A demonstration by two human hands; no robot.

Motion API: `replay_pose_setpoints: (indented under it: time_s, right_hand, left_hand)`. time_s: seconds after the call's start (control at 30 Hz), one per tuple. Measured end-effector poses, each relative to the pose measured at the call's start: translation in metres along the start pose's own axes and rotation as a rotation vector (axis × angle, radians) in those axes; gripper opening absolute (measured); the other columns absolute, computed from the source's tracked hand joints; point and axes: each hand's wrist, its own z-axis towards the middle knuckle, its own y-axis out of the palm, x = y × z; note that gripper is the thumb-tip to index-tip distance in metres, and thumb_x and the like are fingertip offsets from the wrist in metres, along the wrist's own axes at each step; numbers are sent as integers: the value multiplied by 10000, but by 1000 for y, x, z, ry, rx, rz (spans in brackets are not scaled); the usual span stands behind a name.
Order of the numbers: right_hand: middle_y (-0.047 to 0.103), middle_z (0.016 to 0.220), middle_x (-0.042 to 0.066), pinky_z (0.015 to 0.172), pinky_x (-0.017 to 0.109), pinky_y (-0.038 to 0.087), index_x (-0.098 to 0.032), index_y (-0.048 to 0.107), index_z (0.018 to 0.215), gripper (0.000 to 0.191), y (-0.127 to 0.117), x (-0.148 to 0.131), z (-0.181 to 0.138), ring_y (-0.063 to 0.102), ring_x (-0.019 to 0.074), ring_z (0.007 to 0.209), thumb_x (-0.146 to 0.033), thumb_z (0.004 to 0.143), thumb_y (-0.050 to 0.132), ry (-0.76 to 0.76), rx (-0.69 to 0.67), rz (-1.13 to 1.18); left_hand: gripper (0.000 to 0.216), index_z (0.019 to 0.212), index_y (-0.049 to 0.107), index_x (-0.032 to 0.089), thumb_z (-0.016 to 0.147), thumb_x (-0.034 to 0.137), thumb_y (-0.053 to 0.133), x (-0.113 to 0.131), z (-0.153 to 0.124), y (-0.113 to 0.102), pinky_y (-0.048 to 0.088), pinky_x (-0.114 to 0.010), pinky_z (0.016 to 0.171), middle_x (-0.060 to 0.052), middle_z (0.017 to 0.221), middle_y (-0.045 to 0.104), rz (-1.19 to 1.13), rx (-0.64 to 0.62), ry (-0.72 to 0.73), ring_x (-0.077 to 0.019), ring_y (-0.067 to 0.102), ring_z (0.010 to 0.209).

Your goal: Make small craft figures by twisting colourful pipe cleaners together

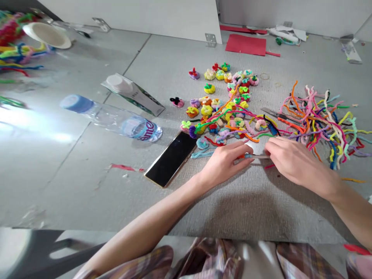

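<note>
My left hand (225, 162) and my right hand (290, 159) rest on the grey table (232, 201), fingers curled. Between them lies a thin metal rod (260, 156) with pipe cleaner wound on its left end. The left fingers pinch that wound end; the right fingers close on the other end. Just beyond my hands sits a heap of small pipe-cleaner flowers (226, 100) in many colours. A tangle of loose pipe cleaners (322, 116) spreads to the right.
A black phone (172, 158) lies left of my left hand. A plastic water bottle (116, 120) and a carton (132, 94) lie on their sides further left. Scissors (276, 114) rest among the pipe cleaners. Red paper (245, 45) lies at the back.
</note>
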Motion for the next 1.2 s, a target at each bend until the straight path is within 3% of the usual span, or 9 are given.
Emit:
replay_pose_setpoints:
  time_s: [0.17, 0.5, 0.93, 1.2]
  right_hand:
    - [702, 974, 66, 752, 347, 412, -190, 616, 928, 203, 2, -1, 3, 655, 216, 848, -185, 1118, 546, -51, 22, 104]
    - [671, 924, 43, 684, 342, 356, -197, 606, 904, 210, 1, -2, 3, 621, 196, 762, -156, 1108, 574, -50, 72, 140]
    - [708, 1006, 54, 712, 350, 383, -193, 631, 936, 182, -4, -5, -2, 645, 201, 826, -180, 1114, 598, -44, 65, 68]
    - [713, 991, 58, 719, 357, 418, -193, 652, 967, 165, -4, -5, -6, 668, 218, 848, -192, 1120, 589, -62, 60, -5]
  left_hand:
    - [165, 1016, 681, 177, 1098, 291, 595, 3, 0, -1, 465, -245, 715, -18, 895, 685, -28, 31, -19, -142, 615, 765]
    - [124, 964, 727, 180, 1032, 283, 739, 3, 1, -1, 480, -242, 729, -11, 889, 744, -180, 143, -97, -144, 659, 790]
    - [99, 981, 778, 189, 933, 273, 756, 11, 2, 4, 487, -227, 666, 1, 838, 788, -209, 204, -211, -135, 668, 727]
    - [180, 1010, 800, 180, 941, 317, 707, 10, 4, -1, 516, -255, 719, -37, 935, 825, -266, 87, -224, -170, 705, 815]
